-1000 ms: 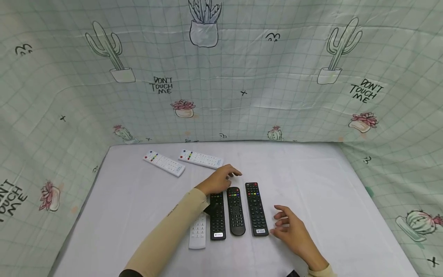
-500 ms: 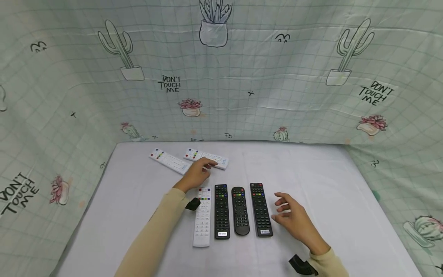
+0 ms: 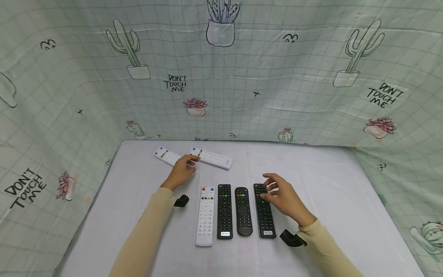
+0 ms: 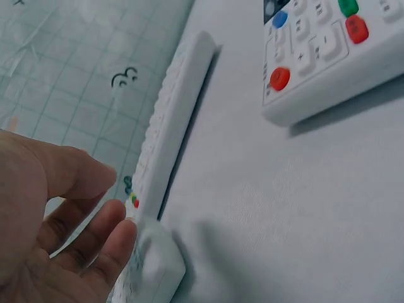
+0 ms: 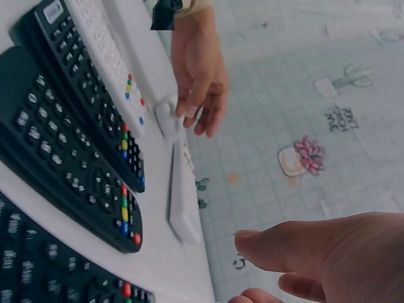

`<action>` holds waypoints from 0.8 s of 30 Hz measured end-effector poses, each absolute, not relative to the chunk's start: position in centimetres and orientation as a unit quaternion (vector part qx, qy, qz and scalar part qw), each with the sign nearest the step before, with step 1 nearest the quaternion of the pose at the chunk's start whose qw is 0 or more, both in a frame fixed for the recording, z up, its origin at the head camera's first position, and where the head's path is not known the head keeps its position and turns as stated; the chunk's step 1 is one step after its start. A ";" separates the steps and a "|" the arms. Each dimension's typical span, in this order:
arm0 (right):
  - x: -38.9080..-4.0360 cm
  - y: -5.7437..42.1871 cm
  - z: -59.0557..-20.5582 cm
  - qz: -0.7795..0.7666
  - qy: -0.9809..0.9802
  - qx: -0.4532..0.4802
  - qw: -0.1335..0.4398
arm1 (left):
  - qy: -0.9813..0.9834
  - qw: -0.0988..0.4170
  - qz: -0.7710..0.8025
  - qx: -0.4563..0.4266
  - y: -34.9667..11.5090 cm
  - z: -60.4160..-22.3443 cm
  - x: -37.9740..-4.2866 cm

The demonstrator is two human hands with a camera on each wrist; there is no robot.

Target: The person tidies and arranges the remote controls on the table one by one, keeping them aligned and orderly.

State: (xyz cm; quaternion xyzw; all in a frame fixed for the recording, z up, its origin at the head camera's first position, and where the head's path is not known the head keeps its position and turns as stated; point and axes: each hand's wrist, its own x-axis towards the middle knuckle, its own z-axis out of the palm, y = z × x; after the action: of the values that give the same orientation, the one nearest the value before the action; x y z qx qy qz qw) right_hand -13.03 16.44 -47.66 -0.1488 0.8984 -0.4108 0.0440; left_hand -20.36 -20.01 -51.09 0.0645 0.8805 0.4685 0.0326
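In the head view my left hand [image 3: 181,172] hovers over the lower end of the back-left white remote control [image 3: 167,156], fingers loosely bent. The left wrist view shows that hand [image 4: 66,227] with nothing between thumb and fingers. Its fingertips reach the left end of a second white remote [image 3: 212,158] lying beside it at the back. My right hand [image 3: 283,198] is over the upper part of the rightmost black remote [image 3: 265,219], overlapping it in this view, its fingers loosely bent and holding nothing. In the right wrist view its thumb [image 5: 271,249] shows at the lower right.
In a row left of the rightmost black remote lie a rounded black remote [image 3: 243,211], a longer black remote [image 3: 224,211] and a white remote [image 3: 205,219]. All rest on a white tabletop [image 3: 311,161]. A cactus-patterned cloth [image 3: 228,96] hangs behind and along the sides.
My left hand has moved left from above the black remotes to the back-left white remote. The right hand has moved forward and left over the rightmost black remote. The head view has shifted slightly.
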 end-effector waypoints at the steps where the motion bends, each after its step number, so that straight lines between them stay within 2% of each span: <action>1: -13.5 16.3 -47.7 -0.412 0.897 -0.153 0.048 | 0.880 0.031 0.469 0.062 -20.2 -51.1 -20.5; 9: -17.3 14.3 -48.1 -0.409 0.893 -0.177 0.068 | 0.876 0.033 0.481 0.011 -21.4 -50.9 -21.2; 16: -20.2 12.6 -48.1 -0.400 0.892 -0.176 0.112 | 0.885 0.021 0.466 -0.018 -21.2 -51.0 -22.7; 24: -22.7 10.6 -48.7 -0.388 0.895 -0.153 0.156 | 0.901 0.022 0.433 -0.016 -20.7 -51.0 -23.8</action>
State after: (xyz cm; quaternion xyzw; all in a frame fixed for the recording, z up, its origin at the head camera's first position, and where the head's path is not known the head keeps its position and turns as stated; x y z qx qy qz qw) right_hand -22.75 10.59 -48.69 -0.1534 0.8954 -0.3877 0.1562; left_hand -23.84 -20.69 -51.04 -0.0163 0.9009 0.4332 0.0215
